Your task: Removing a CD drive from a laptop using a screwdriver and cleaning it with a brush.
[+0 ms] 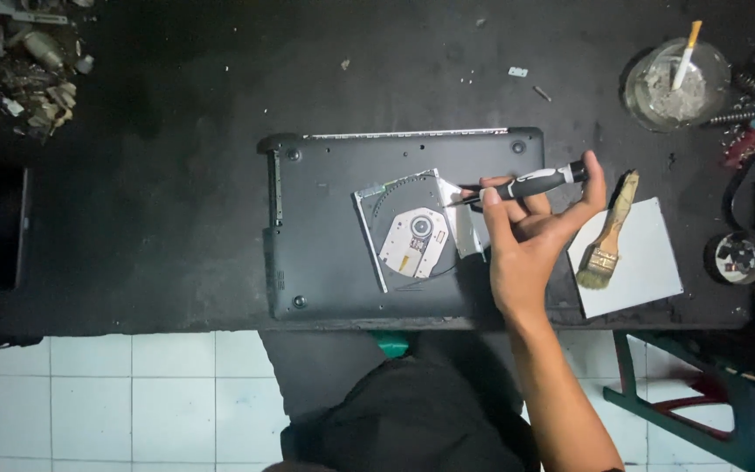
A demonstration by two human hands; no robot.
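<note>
Dark clothing of the seated person fills the bottom of the head view, above a white tiled floor. From it the right forearm rises to the right hand, which is closed around a screwdriver with a black-and-grey handle — the fingers wrap the grip and the thumb stretches along the far end. The tool lies nearly level, its tip pointing left and meeting the corner of an optical drive.

That drive, silver-grey with a round hub, rests tilted on the upturned underside of a black laptop. The laptop lies flat on the dark desk, its near edge close to the desk's front edge.

Just right of the hand, a paintbrush with a wooden handle lies on a pale grey rectangular plate. Farther back on the right stands a glass ashtray holding a cigarette. Scrap parts lie at the far left corner.

The left hand is out of view.
</note>
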